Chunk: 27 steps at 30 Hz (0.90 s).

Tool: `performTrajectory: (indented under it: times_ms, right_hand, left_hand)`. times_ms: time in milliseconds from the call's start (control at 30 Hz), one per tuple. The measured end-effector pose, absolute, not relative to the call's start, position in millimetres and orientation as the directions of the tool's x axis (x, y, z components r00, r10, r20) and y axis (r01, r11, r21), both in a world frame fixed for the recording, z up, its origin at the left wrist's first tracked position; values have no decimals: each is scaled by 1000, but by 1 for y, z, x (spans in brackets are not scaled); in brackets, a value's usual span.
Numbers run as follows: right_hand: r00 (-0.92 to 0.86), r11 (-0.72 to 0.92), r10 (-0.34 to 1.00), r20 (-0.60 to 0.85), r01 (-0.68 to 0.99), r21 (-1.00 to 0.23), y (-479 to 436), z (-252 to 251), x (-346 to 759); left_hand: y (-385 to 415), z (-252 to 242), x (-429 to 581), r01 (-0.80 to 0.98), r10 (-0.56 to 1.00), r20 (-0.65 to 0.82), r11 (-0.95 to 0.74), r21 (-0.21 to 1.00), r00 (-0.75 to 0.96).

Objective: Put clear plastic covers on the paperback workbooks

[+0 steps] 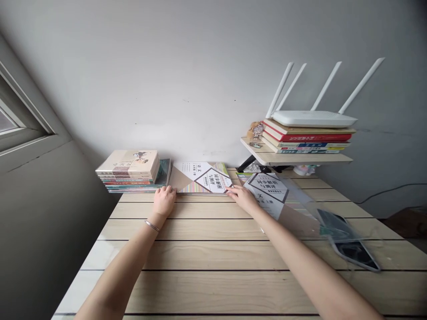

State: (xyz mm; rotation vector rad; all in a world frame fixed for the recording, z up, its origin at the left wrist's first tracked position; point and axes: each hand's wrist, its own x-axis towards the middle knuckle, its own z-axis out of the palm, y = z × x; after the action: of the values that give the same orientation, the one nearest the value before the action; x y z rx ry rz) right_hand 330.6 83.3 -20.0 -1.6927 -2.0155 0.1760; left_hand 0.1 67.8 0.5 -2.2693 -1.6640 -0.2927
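Observation:
A workbook (200, 178) with a grey, white and striped cover lies flat near the wall, on what looks like a thin pile of others. My left hand (164, 201) is closed at its front left corner, with curled fingers partly hidden from me. At the front right corner, my right hand (243, 197) grips the edge between thumb and fingers. Just right of that hand, a second similar workbook (267, 189) lies on the table, partly behind my forearm. A stack of books (130, 171) stands left of the first workbook, close to my left hand.
A clear plastic sheet (302, 200) reaches from the second workbook towards a phone (356, 253) on the slatted table (207, 253). A raised shelf (300, 158) at the back right bears books (307, 138) and a white router (313, 118). Behind everything rises the wall (187, 80).

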Motion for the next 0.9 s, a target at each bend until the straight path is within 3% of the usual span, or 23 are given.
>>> performTrajectory:
  times_ms: [200,500,900]
  right_hand:
    - [-116,224,944,309,912,-343,84,-25,331]
    - [-71,168,960,272,920,-354,83,-28,331]
    - [-178,225,938,297,965,-134,86,-32,332]
  left_hand:
    - [69,3,-1,945,886,330,-290,-152,325]
    - [72,1,-4,936,878,325,-321,-143,351]
    - [77,0,-8,932,880,306,-340,-125,362]
